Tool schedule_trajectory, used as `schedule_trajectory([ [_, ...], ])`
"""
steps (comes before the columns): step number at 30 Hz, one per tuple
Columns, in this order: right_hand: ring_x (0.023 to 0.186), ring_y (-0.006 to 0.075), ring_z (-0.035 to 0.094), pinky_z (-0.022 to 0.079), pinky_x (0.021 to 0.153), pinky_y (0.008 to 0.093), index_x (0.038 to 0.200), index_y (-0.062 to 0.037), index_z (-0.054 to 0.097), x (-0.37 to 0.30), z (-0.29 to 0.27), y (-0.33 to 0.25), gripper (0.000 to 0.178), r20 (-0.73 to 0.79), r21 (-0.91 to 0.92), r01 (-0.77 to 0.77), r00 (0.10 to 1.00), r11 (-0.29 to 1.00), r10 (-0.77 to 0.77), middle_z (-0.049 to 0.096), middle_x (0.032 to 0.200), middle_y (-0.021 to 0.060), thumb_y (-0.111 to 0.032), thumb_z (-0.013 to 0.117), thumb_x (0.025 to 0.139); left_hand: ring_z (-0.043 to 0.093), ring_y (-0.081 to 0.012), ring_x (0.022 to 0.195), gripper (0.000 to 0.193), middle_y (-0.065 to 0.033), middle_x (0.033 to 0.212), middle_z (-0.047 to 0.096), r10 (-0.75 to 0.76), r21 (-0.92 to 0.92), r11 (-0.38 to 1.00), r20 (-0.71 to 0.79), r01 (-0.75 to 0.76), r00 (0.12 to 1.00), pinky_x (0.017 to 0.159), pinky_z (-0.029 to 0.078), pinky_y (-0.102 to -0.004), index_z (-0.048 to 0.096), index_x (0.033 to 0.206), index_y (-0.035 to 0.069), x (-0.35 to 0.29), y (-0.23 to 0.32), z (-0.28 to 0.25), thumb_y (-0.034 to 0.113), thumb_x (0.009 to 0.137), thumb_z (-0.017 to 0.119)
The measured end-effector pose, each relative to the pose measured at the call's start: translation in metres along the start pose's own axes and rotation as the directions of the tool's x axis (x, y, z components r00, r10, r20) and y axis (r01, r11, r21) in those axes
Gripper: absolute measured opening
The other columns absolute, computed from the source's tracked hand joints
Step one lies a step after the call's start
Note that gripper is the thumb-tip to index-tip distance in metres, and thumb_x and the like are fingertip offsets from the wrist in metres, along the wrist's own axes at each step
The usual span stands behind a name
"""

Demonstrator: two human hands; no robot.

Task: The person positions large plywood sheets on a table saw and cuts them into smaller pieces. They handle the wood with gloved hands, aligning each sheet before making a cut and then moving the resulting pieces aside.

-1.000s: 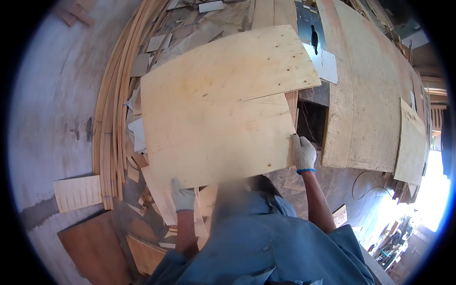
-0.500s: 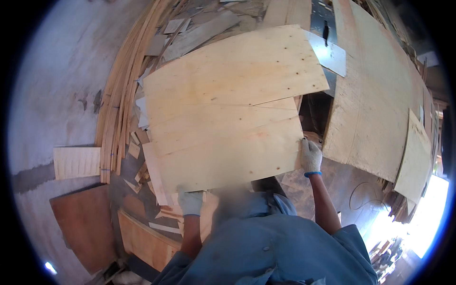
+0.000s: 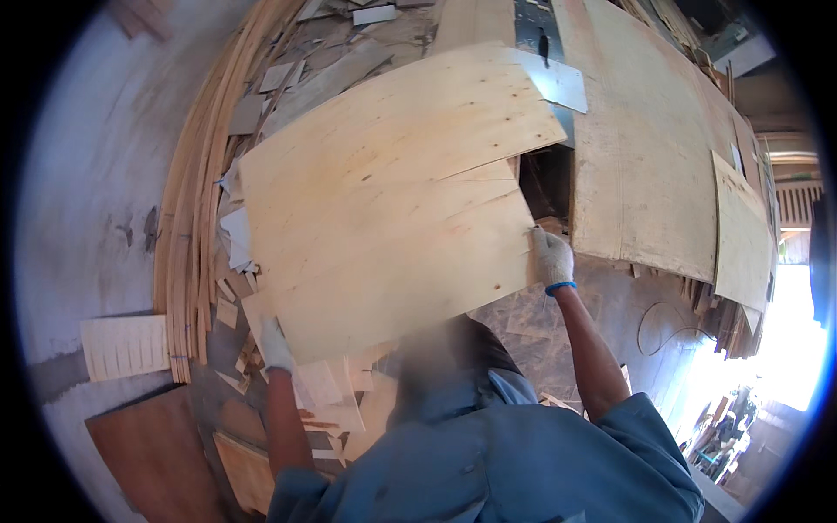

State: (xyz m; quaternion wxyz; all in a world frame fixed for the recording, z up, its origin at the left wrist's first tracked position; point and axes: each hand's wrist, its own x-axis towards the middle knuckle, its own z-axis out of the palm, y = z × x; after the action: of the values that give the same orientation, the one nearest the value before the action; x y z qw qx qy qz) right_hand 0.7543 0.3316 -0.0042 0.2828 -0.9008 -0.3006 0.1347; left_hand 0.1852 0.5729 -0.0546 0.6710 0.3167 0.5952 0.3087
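A pale plywood sheet (image 3: 384,261) with a few dark knots lies before me. My right hand (image 3: 555,259), in a white knitted glove with a blue cuff, is closed round its right edge near the near corner. At the sheet's near left corner my gloved left hand (image 3: 277,347) grips the left edge; its fingers are partly hidden and slightly blurred. Beyond it lies another plywood sheet (image 3: 410,113), jutting out farther right; the two meet along a thin seam, and I cannot tell how far they overlap.
Long wooden strips (image 3: 196,200) run along the wall at left. A large plywood panel (image 3: 649,157) lies to the right, with a dark gap (image 3: 547,183) beside it. Offcuts (image 3: 228,312) litter the floor at left, near a brown board (image 3: 157,453). A loop of thin cord (image 3: 667,329) lies at right.
My left hand has moved from the near edge of the plywood sheet to its left edge. My right hand keeps its place on the right edge. The whole view has shifted and tilted slightly.
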Motion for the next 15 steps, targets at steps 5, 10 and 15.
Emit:
schedule_trajectory([
  [5, 0.07, 0.0244, 0.061, 0.048, 0.064, 0.038, 0.086, -0.0028, 0.072, -0.037, -0.009, -0.031, 0.039, 0.016, 0.152, -0.163, 0.987, 0.975, 0.162, 0.067, 0.075, 0.0131, -0.037, 0.055, 0.095, 0.06, -0.0186, 0.094, 0.059, -0.0103, 0.108, 0.065, 0.3, 0.281, 0.936, -0.328, -0.211, 0.896, 0.086, 0.048, -0.0305, 0.06, 0.117, -0.007, 0.047, -0.042, -0.042, 0.048, 0.1, 0.046],
  [10, 0.063, 0.0071, 0.052, 0.045, 0.059, 0.0293, 0.087, 0.0008, 0.073, -0.098, -0.048, -0.026, 0.042, -0.019, 0.213, -0.31, 0.947, 0.927, 0.321, 0.059, 0.062, 0.0038, -0.036, 0.055, 0.096, 0.061, -0.0161, 0.087, 0.049, -0.008, 0.1, 0.065, 0.221, 0.321, 0.938, -0.273, -0.128, 0.936, 0.078, 0.051, -0.03, 0.063, 0.111, -0.004, -0.012, -0.023, 0.015, 0.042, 0.1, 0.05],
  [15, 0.06, 0.0069, 0.043, 0.039, 0.055, 0.0293, 0.079, 0.0029, 0.069, -0.151, -0.07, 0.019, 0.043, -0.14, 0.234, -0.357, 0.908, 0.904, 0.395, 0.048, 0.058, -0.0014, -0.034, 0.055, 0.097, 0.057, -0.0133, 0.074, 0.047, -0.0046, 0.086, 0.063, 0.292, 0.169, 0.952, -0.247, -0.256, 0.924, 0.068, 0.048, -0.0304, 0.066, 0.092, -0.003, -0.061, -0.02, 0.06, 0.041, 0.099, 0.05],
])
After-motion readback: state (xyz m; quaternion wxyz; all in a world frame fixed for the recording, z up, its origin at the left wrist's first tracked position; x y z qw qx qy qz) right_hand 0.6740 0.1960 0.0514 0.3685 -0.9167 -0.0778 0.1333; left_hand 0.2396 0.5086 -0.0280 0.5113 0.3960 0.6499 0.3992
